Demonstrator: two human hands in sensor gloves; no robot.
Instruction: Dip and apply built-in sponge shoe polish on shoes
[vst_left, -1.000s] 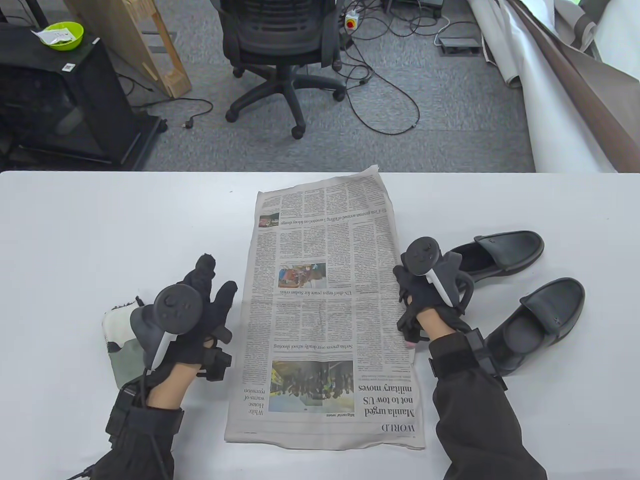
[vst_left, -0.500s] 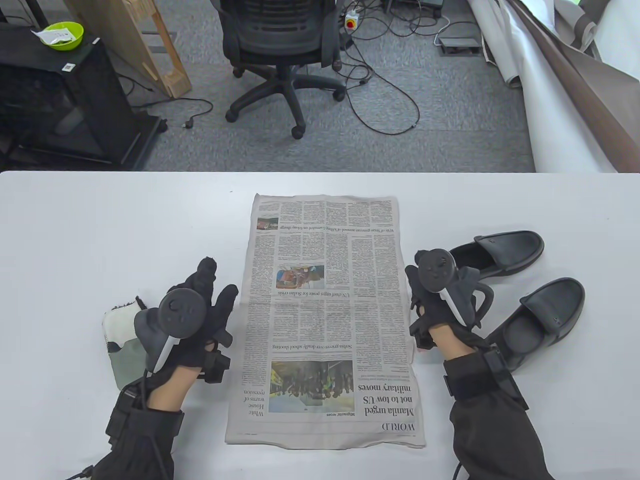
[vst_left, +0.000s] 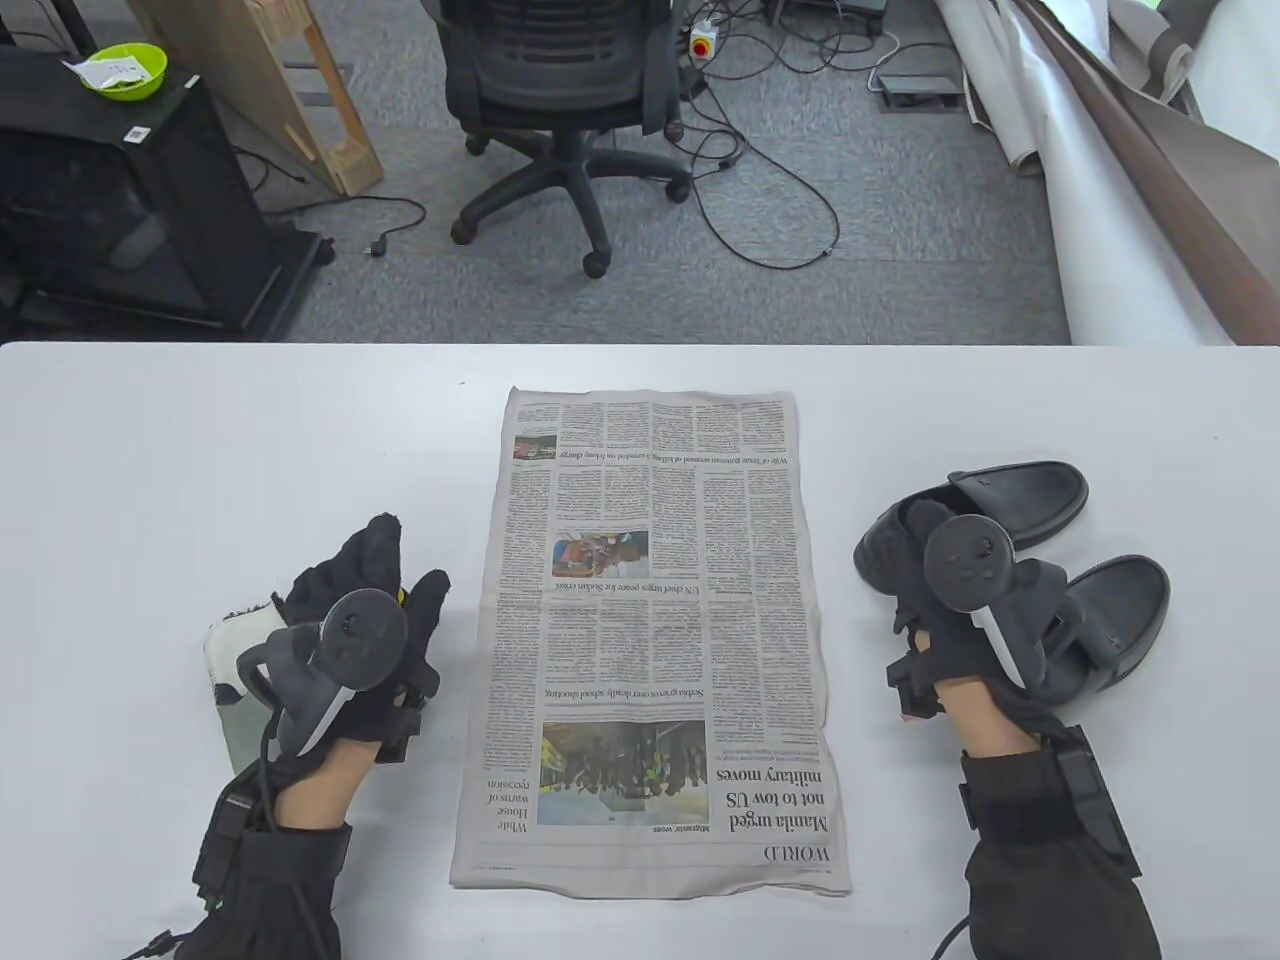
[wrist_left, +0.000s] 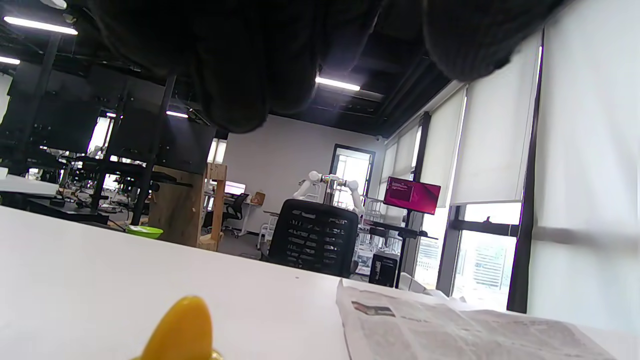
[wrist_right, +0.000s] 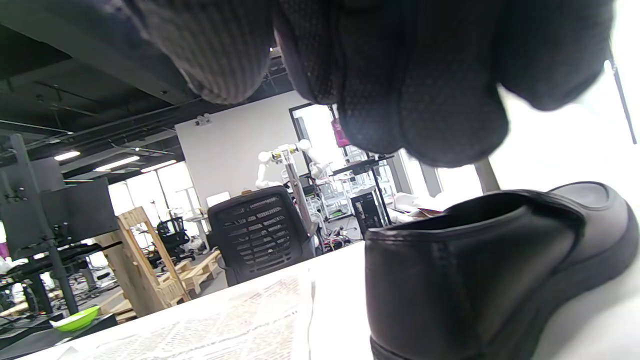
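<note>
Black shoes, two (vst_left: 1010, 500); one newspaper (vst_left: 650, 630); hands: left (vst_left: 365, 620) spread; right (vst_left: 935, 600) unclear.

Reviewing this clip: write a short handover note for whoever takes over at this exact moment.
Left hand: fingers straight over a yellow-tipped object, beside the white and grey cloth; no grip visible.
Right hand: over the heel of the farther black slip-on shoe; grip cannot be confirmed.
The nearer black shoe sits on the white table, right of the flat newspaper sheet.
Done: newspaper laid out.
Left: shoes onto the paper, dip, apply polish.
</note>
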